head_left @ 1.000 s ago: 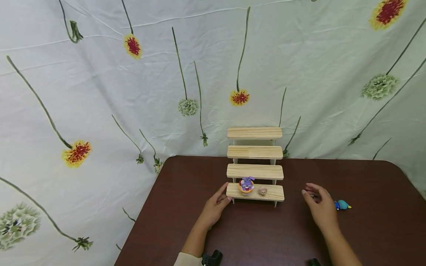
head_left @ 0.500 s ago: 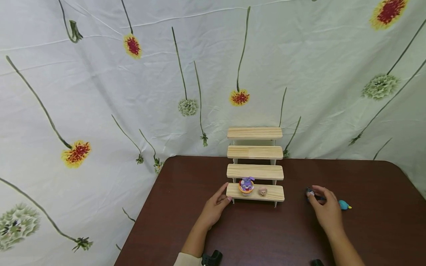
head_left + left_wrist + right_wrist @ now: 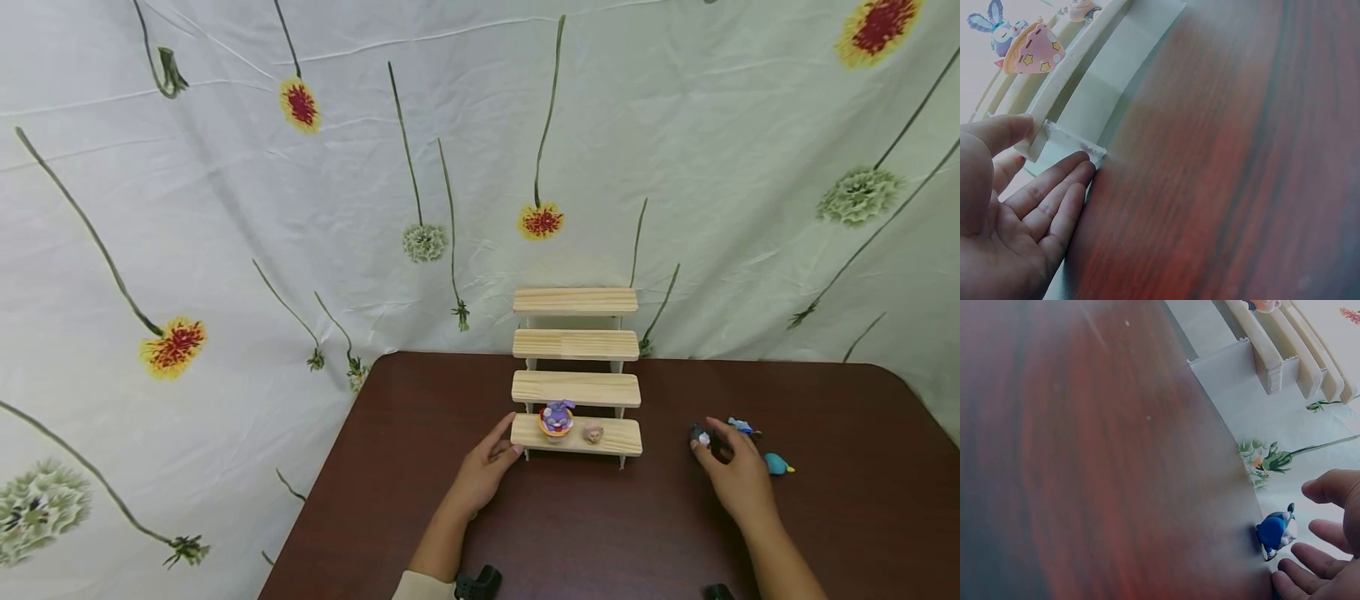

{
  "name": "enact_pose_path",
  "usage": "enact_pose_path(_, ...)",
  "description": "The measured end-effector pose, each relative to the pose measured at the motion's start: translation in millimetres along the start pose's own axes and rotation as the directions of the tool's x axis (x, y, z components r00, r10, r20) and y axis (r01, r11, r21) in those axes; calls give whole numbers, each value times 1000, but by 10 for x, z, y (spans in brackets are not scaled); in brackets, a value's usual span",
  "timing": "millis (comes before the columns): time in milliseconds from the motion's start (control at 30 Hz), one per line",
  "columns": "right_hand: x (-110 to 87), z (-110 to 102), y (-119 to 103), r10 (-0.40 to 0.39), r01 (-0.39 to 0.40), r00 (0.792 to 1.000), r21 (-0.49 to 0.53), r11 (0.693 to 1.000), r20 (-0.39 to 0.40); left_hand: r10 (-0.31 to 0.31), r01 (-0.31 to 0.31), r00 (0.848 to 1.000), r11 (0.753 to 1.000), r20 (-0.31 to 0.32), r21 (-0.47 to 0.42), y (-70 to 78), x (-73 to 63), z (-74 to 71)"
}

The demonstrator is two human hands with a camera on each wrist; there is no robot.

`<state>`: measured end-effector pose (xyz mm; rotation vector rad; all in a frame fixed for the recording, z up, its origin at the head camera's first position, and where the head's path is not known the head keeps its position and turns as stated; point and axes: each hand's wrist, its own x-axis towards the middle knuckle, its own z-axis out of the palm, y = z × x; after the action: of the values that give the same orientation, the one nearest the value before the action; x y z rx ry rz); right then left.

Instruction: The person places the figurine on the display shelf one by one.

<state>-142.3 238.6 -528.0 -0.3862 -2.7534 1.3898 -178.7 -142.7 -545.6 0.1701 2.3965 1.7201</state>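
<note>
A stepped wooden display shelf (image 3: 576, 389) stands on the dark table. At its lowest board's left end rests my left hand (image 3: 480, 475), its fingers fairly straight. That board carries a purple rabbit figurine (image 3: 557, 415) in a pink, star-dotted cup (image 3: 1038, 53) and a small pinkish figurine (image 3: 592, 433). To the right, my right hand (image 3: 738, 475) has its thumb and index finger beside a small dark-and-white figurine (image 3: 701, 435). Its fingers are spread in the right wrist view, where a blue-and-white figurine (image 3: 1277, 531) stands near the fingertips, apart from the thumb.
Behind the right hand lies a small blue figurine (image 3: 741, 426). A teal one with a yellow tip (image 3: 777, 464) is by its right side. White flower-printed cloth (image 3: 360, 208) hangs behind the table (image 3: 600, 525).
My right hand has shifted slightly right and back, bringing the dark-and-white figurine at its fingertips and the blue one behind into sight. The left hand stays at the shelf.
</note>
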Motion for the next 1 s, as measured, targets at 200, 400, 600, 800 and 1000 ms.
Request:
enact_pose_path(200, 35, 0, 45, 30, -31, 999, 19, 999, 43, -2, 2, 1000, 1000, -1, -11, -5, 0, 6)
enact_pose_path(400, 72, -12, 92, 45, -48, 994, 25, 999, 101, 1, -1, 1000, 1000, 2, -18, -12, 4, -1)
enact_pose_path(600, 77, -6, 130, 17, -18, 994, 10, 1000, 112, -2, 2, 1000, 1000, -2, -7, -20, 9, 2)
enact_pose_path(800, 55, 4, 148, -30, 31, 996, -8, 999, 88, -4, 4, 1000, 1000, -8, -26, -15, 12, 10)
enact_pose_path(1000, 45, 11, 169, -60, 62, 995, -16, 998, 73, 3, -3, 1000, 1000, -1, -13, -21, 14, 4)
